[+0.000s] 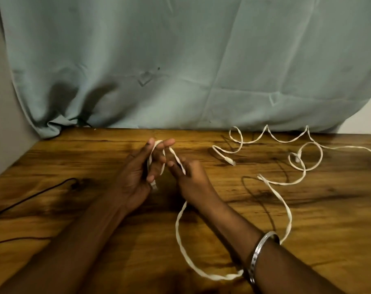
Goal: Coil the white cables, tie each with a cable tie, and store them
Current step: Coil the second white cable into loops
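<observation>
We hold one white cable (181,240) at frame centre; its slack runs down under our R forearm, loops low, then trails off to the upper right, so the free length lies on the R side. L hand (138,172), fingers mostly straight and spread, carries the first loop round them w/ the plug end near the palm. R hand (188,177) pinches the strand just beside it. Second cable (271,139) lies loose upper right on the table (307,209), well apart.
</observation>
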{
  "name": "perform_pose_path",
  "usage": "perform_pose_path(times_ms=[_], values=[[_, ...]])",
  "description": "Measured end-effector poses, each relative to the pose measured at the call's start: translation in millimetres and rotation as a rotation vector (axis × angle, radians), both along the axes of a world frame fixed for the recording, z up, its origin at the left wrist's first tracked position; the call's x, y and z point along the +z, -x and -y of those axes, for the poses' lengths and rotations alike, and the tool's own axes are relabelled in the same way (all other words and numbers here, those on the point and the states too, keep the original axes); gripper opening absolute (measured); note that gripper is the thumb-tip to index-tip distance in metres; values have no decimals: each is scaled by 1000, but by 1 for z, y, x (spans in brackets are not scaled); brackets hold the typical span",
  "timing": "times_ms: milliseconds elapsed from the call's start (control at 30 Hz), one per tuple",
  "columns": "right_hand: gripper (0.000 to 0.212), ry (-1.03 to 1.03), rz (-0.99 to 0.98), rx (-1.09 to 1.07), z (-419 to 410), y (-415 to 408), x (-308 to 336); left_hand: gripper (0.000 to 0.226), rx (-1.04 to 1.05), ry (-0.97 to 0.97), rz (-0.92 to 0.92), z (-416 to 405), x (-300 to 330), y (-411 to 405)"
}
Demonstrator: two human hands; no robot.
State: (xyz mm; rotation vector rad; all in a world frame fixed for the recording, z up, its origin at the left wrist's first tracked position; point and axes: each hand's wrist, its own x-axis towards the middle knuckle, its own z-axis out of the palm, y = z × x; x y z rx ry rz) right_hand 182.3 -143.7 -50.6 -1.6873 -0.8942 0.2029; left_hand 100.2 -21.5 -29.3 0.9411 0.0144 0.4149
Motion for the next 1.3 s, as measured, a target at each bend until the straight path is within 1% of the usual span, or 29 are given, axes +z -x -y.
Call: perform_pose_path(times_ms=[67, 133, 167, 200, 233, 333, 400, 500, 567, 600, 667, 700, 767, 900, 1000, 1067, 1167, 1233, 1300], values=[[19, 211, 171, 37, 0, 8, -1, 50, 32, -2, 7, -6, 0, -2], [36, 469, 355, 92, 0, 18, 5, 47, 107, -34, -19, -11, -2, -3], [44, 607, 439, 114, 0, 23, 8, 43, 153, -69, -39, -13, -3, -4], [46, 717, 520, 127, 0, 28, 11, 39, 195, -129, -59, -13, -4, -4], [42, 780, 572, 139, 1, 32, 15, 36, 226, -215, -80, -11, -4, -4], [29, 832, 581, 184, 7, 41, 28, 30, 241, -503, -131, -5, -5, -1], [28, 850, 562, 227, 12, 39, 37, 32, 252, -647, -157, -4, -6, 0], [37, 874, 491, 346, 19, 30, 46, 35, 286, -863, -182, -6, -7, 0], [48, 819, 427, 423, 25, 21, 46, 36, 329, -1009, -225, -6, -9, 1], [49, 780, 406, 444, 28, 17, 46, 36, 358, -1099, -247, -5, -10, 2], [37, 744, 441, 437, 34, 9, 45, 36, 365, -1247, -278, -2, -11, 5], [32, 744, 478, 410, 37, 4, 44, 36, 337, -1274, -288, -1, -12, 5], [25, 731, 525, 356, 42, -4, 45, 39, 261, -1252, -307, 0, -12, 5], [14, 584, 484, 298, 47, -5, 52, 44, 129, -1209, -342, -1, -8, 9], [14, 482, 517, 282, 48, -5, 57, 47, -8, -1054, -367, 3, -3, 13], [16, 447, 552, 260, 51, -6, 61, 43, -59, -926, -361, 8, 1, 15], [18, 510, 642, 231, 57, -9, 65, 41, -164, -794, -367, 16, 6, 17], [20, 575, 687, 203, 58, -9, 67, 38, -203, -797, -392, 20, 7, 17], [29, 628, 681, 189, 59, -10, 67, 32, -199, -782, -421, 17, 6, 15]])
